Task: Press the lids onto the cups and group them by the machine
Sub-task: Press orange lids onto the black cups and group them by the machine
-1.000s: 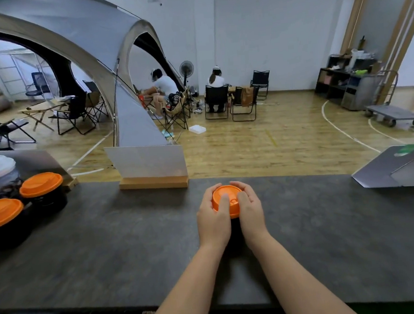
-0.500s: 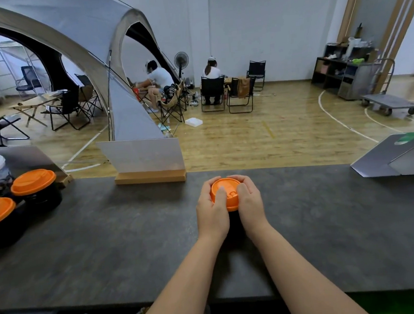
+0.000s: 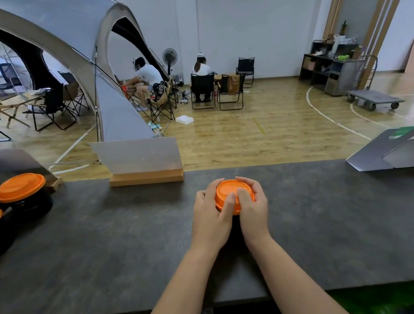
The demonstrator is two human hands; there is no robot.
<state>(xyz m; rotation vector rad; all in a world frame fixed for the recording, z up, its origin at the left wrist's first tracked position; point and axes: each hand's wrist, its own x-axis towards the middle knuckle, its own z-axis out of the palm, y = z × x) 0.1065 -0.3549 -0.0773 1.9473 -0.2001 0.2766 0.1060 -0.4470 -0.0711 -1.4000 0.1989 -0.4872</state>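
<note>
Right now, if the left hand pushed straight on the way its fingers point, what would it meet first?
The orange lid: the left hand already grips it, opposite the right hand.

Sports hall, court lines (image 3: pixel 326 117), tent (image 3: pixel 68 44), folding chairs (image 3: pixel 202 90)

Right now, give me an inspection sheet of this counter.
Surface: dark grey counter, no spills seen.
Job's things: orange lid on a dark cup mostly hidden by the hands; two lidded cups at the left edge.
Clutter: wooden-based sign; grey folded stand at right.
Grips: left hand and right hand both curl round the lid's rim.
Cables: nothing seen.
Surroundings: tent, folding chairs, two seated people, trolley.
</note>
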